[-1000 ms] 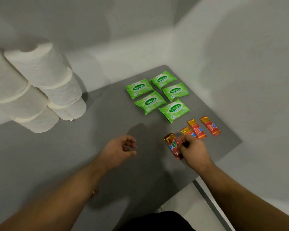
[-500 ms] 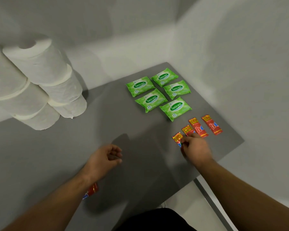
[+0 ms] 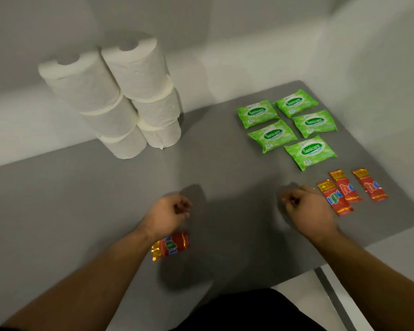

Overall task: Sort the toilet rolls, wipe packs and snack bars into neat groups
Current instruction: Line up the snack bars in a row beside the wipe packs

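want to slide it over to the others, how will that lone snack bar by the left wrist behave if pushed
The lone snack bar lies flat in a glossy wrapper on the smooth grey table, so it should probably slide rather than roll. It looks small and light, so a push off-centre may spin it.

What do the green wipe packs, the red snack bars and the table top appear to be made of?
Green wipe packs: soft plastic film, slightly glossy; puffy, with crimped ends. Red snack bars: shiny foil-like wrapper, probably metallised plastic; gold ends glint. Table top: matte grey and even; whether laminate or a mat cannot be told.
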Tool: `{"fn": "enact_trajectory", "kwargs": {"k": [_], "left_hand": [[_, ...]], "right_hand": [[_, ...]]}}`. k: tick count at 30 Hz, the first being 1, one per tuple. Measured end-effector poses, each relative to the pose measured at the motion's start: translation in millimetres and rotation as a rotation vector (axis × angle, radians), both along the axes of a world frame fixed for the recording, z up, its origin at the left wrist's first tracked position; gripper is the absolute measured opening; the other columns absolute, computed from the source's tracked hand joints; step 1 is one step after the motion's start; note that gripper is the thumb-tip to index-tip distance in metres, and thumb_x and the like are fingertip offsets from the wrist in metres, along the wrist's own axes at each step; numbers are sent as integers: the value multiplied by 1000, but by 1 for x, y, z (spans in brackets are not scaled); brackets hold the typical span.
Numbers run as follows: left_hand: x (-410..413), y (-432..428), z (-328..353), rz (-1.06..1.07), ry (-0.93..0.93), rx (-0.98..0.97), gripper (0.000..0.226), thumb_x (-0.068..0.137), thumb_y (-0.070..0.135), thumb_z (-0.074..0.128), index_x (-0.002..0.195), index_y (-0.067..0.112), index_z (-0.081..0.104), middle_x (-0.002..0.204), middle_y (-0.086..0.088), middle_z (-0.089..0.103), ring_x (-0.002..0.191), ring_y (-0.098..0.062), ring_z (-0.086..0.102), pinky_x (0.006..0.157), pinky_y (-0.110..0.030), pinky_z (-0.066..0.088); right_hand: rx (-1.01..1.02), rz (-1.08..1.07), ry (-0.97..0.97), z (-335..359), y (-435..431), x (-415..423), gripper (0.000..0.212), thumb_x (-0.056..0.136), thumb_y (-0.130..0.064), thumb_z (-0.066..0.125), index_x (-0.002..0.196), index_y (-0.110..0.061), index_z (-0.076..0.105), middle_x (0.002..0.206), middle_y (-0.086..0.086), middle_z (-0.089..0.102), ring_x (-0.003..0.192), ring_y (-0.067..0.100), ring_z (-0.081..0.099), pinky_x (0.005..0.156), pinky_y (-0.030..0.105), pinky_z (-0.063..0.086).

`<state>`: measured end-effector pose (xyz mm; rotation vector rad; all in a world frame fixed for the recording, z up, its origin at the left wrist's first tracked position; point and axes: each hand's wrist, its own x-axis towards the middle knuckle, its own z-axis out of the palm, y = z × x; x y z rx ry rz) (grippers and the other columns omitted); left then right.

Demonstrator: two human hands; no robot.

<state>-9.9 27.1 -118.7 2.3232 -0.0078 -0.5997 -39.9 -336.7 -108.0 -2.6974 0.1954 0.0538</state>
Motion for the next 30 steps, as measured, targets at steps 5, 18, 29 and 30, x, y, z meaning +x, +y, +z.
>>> {"fn": "enact_trajectory", "kwargs": {"k": [5,18,29,30], "left_hand": [[-12,40,-5,-44,-3,195,11,90,30,73,92,38,66,95,16,66,90,-5,66,74,-20,54],[-29,62,-7,-300,-51,350,20,75,24,86,89,26,71,85,14,60,76,-2,56,63,-13,42],[16,-38,56,-242,25,-132,33,82,13,85,104,32,69,99,7,76,90,1,71,78,-14,58],[19,-53,62,-252,18,-166,34,82,12,85,105,30,68,97,4,77,88,-2,72,75,-15,58]], "right_hand": [[156,144,16,-4,45,-5,11,90,-14,72,101,-15,77,97,2,64,81,18,63,76,32,50],[195,173,39,-12,63,-16,10,89,-17,73,97,-22,76,90,-10,58,79,7,58,71,14,42],[390,240,-146,41,60,-19,12,88,-19,74,98,-26,71,101,-11,64,93,6,62,78,22,54],[412,258,-145,46,60,-19,13,88,-19,74,98,-26,70,104,-11,65,96,7,62,79,22,54]]}}
